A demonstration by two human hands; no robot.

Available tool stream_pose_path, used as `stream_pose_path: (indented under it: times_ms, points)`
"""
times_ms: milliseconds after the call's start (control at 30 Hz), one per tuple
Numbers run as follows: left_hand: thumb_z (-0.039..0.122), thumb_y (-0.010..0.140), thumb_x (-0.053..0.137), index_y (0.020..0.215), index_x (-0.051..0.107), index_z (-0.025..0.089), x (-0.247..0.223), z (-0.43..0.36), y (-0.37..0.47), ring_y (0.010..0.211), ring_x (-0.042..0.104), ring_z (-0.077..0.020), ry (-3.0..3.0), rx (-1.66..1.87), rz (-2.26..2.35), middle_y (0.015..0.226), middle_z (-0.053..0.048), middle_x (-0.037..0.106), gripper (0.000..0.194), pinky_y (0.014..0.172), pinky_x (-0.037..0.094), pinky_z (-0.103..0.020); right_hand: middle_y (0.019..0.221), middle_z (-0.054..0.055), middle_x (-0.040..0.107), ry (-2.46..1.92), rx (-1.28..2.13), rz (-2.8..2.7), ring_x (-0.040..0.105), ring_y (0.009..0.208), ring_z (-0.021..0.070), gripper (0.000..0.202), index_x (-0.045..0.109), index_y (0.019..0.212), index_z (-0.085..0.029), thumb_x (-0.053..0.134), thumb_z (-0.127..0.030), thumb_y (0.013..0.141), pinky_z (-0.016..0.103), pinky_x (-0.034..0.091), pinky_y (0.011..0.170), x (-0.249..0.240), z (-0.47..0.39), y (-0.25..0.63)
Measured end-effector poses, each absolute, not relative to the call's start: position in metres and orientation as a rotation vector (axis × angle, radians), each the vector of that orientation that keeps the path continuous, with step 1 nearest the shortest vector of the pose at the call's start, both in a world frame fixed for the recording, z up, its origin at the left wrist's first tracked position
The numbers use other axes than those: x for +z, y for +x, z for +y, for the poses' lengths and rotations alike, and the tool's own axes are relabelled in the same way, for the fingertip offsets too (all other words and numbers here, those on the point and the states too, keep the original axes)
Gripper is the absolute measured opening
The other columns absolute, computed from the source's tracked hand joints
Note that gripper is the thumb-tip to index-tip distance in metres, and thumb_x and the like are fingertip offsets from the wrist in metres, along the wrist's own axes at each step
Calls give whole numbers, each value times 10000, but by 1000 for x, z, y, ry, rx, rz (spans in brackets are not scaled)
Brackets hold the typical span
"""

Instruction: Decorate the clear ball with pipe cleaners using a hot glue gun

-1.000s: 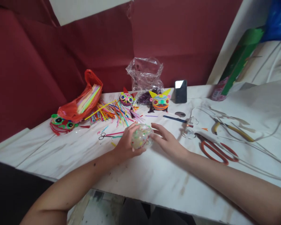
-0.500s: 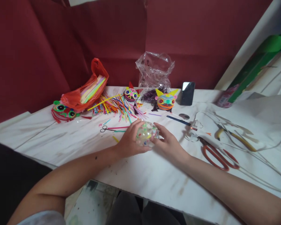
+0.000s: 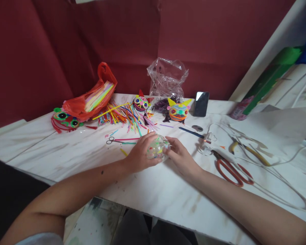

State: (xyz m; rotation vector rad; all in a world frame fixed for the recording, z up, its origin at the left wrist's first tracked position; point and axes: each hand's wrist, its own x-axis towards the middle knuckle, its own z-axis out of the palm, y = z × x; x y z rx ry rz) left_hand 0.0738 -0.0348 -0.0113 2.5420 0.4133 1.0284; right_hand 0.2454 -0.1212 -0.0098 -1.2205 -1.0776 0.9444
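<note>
Left hand (image 3: 140, 153) curls round clear speckled ball (image 3: 157, 148), right hand (image 3: 181, 157) holds its opposite side by fingertips, red-handled scissors (image 3: 232, 167) lie rightward on white worktop (image 3: 153, 190).

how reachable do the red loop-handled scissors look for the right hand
Probably yes: the scissors lie near the right forearm, red loops exposed, though the white glue gun apparently overlaps them and the right hand touches the clear speckled ball.

Dark phone (image 3: 201, 104) propped upright (pale glare near its top), crumpled clear bag (image 3: 166, 81), burgundy sheet (image 3: 209, 41) behind both
</note>
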Motion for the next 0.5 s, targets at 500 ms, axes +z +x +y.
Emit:
stream_pose_path:
  times_ms: [500]
  points:
    - [411, 775, 709, 1402, 362, 199, -9, -36, 73, 1373, 387, -335, 2591, 1006, 426, 1442, -191, 422, 747, 1123, 367, -519, 1215, 65, 610, -1212, 943, -1055, 587, 1025, 221, 487, 540, 1121, -240, 719, -381, 690, 384, 482, 872, -13, -120, 245]
